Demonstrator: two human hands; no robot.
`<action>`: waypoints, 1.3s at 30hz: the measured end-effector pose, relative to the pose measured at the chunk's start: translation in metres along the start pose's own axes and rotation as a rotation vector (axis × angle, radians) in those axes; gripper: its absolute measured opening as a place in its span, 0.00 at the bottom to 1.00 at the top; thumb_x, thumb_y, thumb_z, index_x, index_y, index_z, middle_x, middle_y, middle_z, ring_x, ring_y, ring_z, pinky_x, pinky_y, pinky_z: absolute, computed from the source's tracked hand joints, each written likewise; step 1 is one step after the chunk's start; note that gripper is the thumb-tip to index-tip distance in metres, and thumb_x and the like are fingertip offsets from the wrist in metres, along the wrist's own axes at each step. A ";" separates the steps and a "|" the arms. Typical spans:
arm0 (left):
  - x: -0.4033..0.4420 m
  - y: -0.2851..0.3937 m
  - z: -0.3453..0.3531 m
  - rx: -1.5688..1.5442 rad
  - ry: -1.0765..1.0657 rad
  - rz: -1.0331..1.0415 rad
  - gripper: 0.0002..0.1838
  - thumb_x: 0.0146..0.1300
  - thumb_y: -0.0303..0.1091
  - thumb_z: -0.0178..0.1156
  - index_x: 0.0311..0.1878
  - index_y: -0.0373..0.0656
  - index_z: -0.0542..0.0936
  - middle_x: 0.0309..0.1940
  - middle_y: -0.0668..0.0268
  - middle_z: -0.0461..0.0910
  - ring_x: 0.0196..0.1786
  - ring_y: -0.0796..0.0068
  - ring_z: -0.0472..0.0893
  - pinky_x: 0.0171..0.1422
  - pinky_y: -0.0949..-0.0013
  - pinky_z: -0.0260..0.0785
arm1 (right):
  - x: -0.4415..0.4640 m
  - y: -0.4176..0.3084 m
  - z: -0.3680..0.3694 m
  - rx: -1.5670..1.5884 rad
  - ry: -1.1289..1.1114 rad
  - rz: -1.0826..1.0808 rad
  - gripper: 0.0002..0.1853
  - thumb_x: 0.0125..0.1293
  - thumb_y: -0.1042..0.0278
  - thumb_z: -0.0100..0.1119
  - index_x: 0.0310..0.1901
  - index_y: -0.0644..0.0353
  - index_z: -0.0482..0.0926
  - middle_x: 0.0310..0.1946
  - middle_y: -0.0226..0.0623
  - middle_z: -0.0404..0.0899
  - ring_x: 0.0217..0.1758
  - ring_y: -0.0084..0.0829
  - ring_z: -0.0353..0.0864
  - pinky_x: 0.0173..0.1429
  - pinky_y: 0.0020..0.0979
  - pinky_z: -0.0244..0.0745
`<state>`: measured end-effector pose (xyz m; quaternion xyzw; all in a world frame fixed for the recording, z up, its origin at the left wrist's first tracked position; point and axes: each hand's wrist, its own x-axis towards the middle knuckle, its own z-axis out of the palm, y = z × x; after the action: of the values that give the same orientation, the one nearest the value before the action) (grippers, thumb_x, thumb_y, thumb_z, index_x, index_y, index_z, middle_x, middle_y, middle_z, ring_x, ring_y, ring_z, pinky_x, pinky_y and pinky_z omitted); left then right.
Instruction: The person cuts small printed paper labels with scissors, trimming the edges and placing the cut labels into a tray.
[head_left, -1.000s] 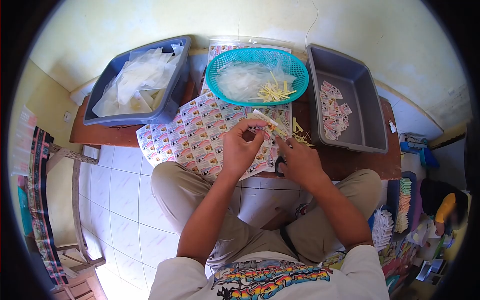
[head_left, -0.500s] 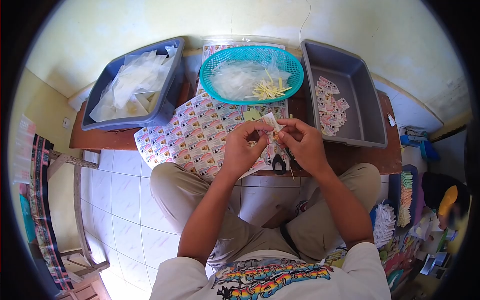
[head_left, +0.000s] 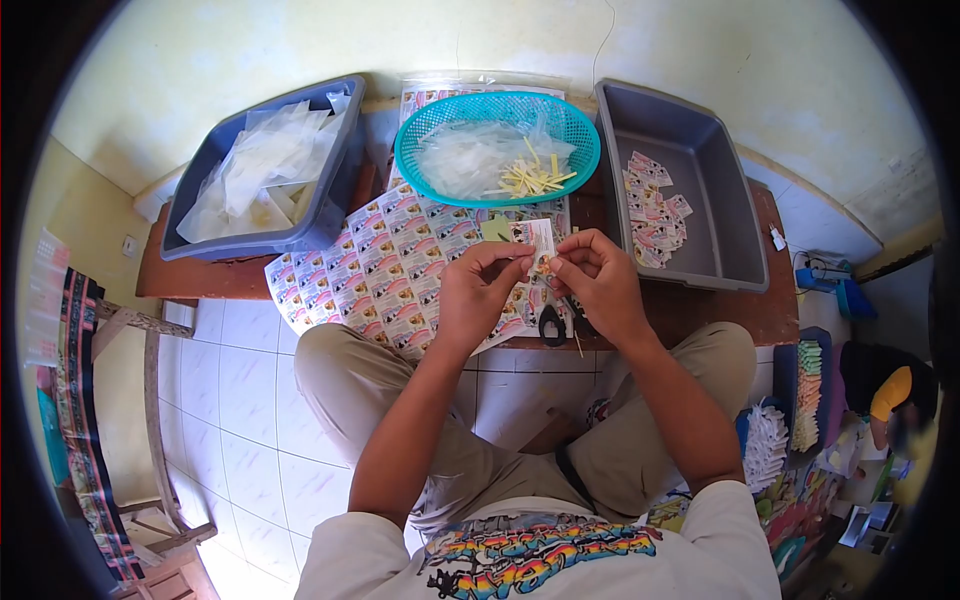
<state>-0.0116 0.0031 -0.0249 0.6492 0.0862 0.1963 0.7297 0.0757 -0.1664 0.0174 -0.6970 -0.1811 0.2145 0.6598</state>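
Between both hands, a small printed paper label [head_left: 542, 240] stands up over the bench edge. My left hand [head_left: 478, 290] pinches its left side with thumb and forefinger. My right hand [head_left: 604, 290] is closed on its right side, fingertips pressed together. Whether a plastic sleeve is around the label, I cannot tell. Below the hands lie scissors [head_left: 552, 326] with black handles, partly hidden. Uncut printed label sheets [head_left: 370, 265] spread under and left of the hands. A pale green piece [head_left: 495, 229] lies just behind my left hand.
A turquoise basket [head_left: 402, 165] holds clear plastic pieces and pale yellow strips [head_left: 537, 180]. The left grey bin [head_left: 330, 215] holds translucent sheets; the right grey bin [head_left: 715, 225] holds several printed labels [head_left: 655, 215]. At far right, another person [head_left: 890, 390] bends near stacked goods.
The label is now more upright and shows more of its face between my fingers. Both hands have shifted slightly. The person at far right has moved an arm.
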 end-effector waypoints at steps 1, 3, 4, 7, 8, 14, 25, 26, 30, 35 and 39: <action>0.000 0.000 -0.001 0.011 -0.008 -0.017 0.09 0.73 0.23 0.69 0.54 0.34 0.88 0.47 0.63 0.90 0.47 0.77 0.88 0.54 0.72 0.82 | 0.000 0.002 0.000 0.001 -0.002 0.002 0.09 0.73 0.76 0.69 0.49 0.68 0.79 0.38 0.37 0.87 0.38 0.21 0.89 0.40 0.26 0.88; -0.002 0.000 -0.001 0.014 -0.004 -0.017 0.09 0.73 0.23 0.69 0.54 0.34 0.88 0.47 0.62 0.90 0.47 0.77 0.88 0.54 0.72 0.82 | 0.000 0.006 -0.001 -0.038 -0.001 -0.036 0.09 0.73 0.76 0.69 0.50 0.68 0.80 0.38 0.37 0.88 0.38 0.22 0.89 0.40 0.27 0.89; -0.002 0.000 -0.001 0.015 -0.002 -0.015 0.10 0.73 0.23 0.69 0.54 0.33 0.88 0.47 0.62 0.90 0.47 0.77 0.88 0.54 0.72 0.82 | -0.001 0.007 -0.001 -0.036 -0.002 -0.036 0.09 0.73 0.76 0.69 0.50 0.68 0.80 0.38 0.37 0.88 0.38 0.22 0.89 0.40 0.27 0.89; -0.002 -0.003 -0.002 -0.001 0.012 -0.016 0.10 0.73 0.23 0.69 0.54 0.33 0.88 0.47 0.62 0.90 0.46 0.77 0.88 0.53 0.72 0.82 | -0.002 0.008 -0.003 -0.060 -0.013 -0.034 0.09 0.73 0.75 0.68 0.51 0.68 0.81 0.39 0.38 0.88 0.38 0.23 0.90 0.39 0.27 0.89; -0.002 -0.002 -0.002 0.000 0.014 -0.017 0.10 0.73 0.23 0.69 0.54 0.33 0.88 0.47 0.62 0.90 0.46 0.77 0.88 0.53 0.72 0.82 | -0.002 0.011 -0.004 -0.064 -0.019 -0.029 0.10 0.73 0.75 0.68 0.52 0.67 0.82 0.40 0.38 0.88 0.38 0.22 0.90 0.39 0.26 0.88; -0.002 -0.001 -0.008 0.016 0.086 -0.047 0.09 0.72 0.25 0.71 0.52 0.35 0.89 0.41 0.63 0.91 0.41 0.79 0.88 0.47 0.74 0.81 | -0.012 0.006 -0.007 -0.341 -0.046 -0.104 0.15 0.70 0.73 0.70 0.56 0.64 0.84 0.41 0.40 0.89 0.36 0.29 0.91 0.42 0.31 0.88; -0.003 0.006 -0.007 0.045 0.084 -0.108 0.11 0.73 0.25 0.69 0.55 0.30 0.87 0.41 0.62 0.90 0.41 0.79 0.87 0.50 0.74 0.81 | -0.030 0.025 -0.014 -1.186 -0.216 -0.095 0.30 0.66 0.64 0.71 0.69 0.59 0.77 0.63 0.47 0.78 0.59 0.51 0.86 0.61 0.51 0.83; -0.003 0.007 -0.007 0.044 0.086 -0.106 0.11 0.73 0.25 0.69 0.55 0.30 0.87 0.41 0.62 0.90 0.41 0.79 0.87 0.50 0.74 0.81 | -0.030 0.026 -0.012 -1.199 -0.228 -0.113 0.32 0.66 0.64 0.71 0.71 0.59 0.75 0.62 0.47 0.78 0.60 0.51 0.85 0.61 0.51 0.83; -0.004 0.006 -0.008 0.046 0.078 -0.105 0.11 0.73 0.25 0.69 0.55 0.31 0.88 0.42 0.61 0.91 0.42 0.79 0.87 0.51 0.74 0.81 | -0.033 0.027 -0.004 -1.230 -0.270 -0.086 0.35 0.63 0.66 0.70 0.73 0.60 0.73 0.60 0.49 0.78 0.59 0.53 0.85 0.60 0.51 0.84; -0.004 0.006 -0.008 0.039 0.074 -0.094 0.11 0.73 0.25 0.69 0.55 0.31 0.88 0.42 0.62 0.91 0.42 0.79 0.87 0.51 0.74 0.81 | -0.031 0.040 -0.002 -1.236 -0.242 -0.155 0.36 0.62 0.69 0.68 0.73 0.62 0.72 0.60 0.53 0.78 0.57 0.55 0.86 0.58 0.51 0.85; -0.004 0.001 -0.008 0.020 0.086 -0.056 0.10 0.73 0.26 0.70 0.53 0.33 0.89 0.39 0.62 0.91 0.41 0.81 0.88 0.46 0.75 0.81 | -0.026 0.040 0.000 -1.219 -0.254 -0.106 0.35 0.62 0.70 0.66 0.72 0.63 0.72 0.59 0.56 0.78 0.57 0.57 0.87 0.58 0.53 0.85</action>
<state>-0.0180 0.0089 -0.0255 0.6449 0.1376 0.2026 0.7239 0.0522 -0.1827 -0.0209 -0.9074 -0.3824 0.1205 0.1265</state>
